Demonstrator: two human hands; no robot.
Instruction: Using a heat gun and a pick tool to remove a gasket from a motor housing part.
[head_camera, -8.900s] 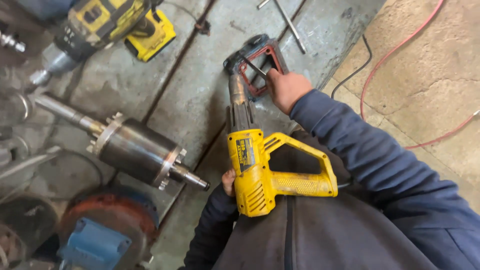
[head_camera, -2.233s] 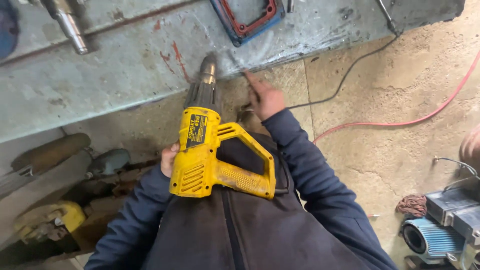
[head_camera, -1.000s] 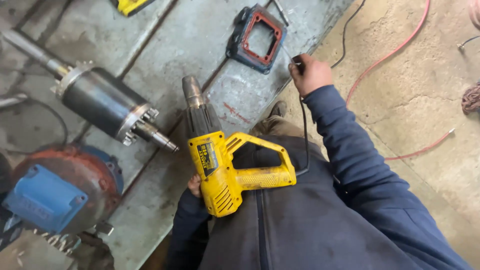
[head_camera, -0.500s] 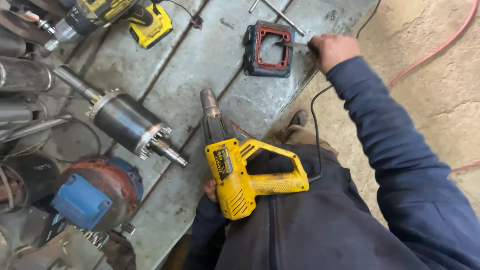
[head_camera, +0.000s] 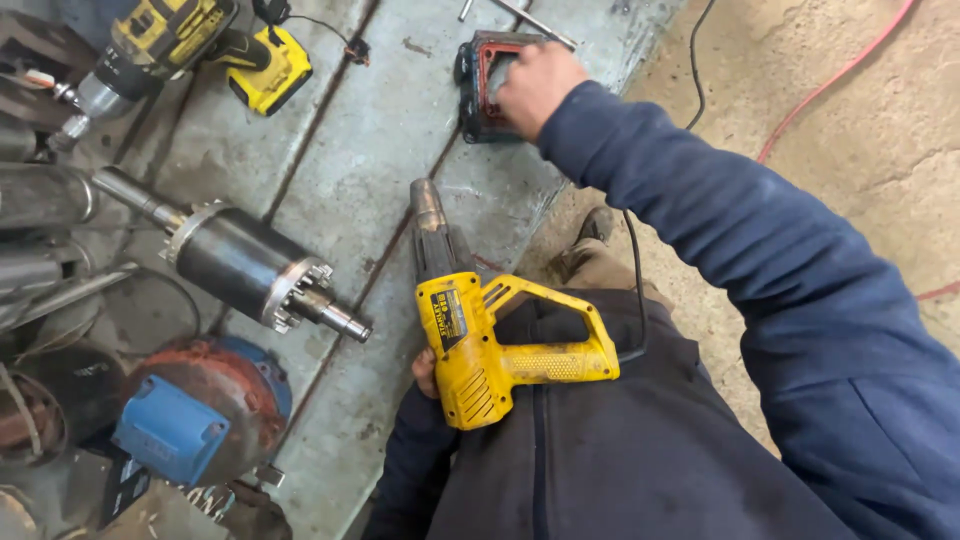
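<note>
Reach stage: right hand (head_camera: 535, 85) laid flat on red-gasketed cover plate (head_camera: 487, 88) at far table (head_camera: 400, 130) edge, left hand (head_camera: 427, 372) gripping yellow heat gun (head_camera: 480, 330) against chest; probably firmer pinch before lifting.

- The left hand (head_camera: 425, 372) is almost wholly hidden behind the yellow heat gun (head_camera: 480, 335); only some knuckles show, so its grip cannot be made out.
- The right hand (head_camera: 535, 85) covers part of the red-and-black frame (head_camera: 478, 95); its fingertips are blurred.
- Up and left of the right hand, the cordless drill (head_camera: 165, 45) is cut by the top edge.
- Below and left of the left hand, rusty parts (head_camera: 30, 430) run off the picture's edge.
</note>
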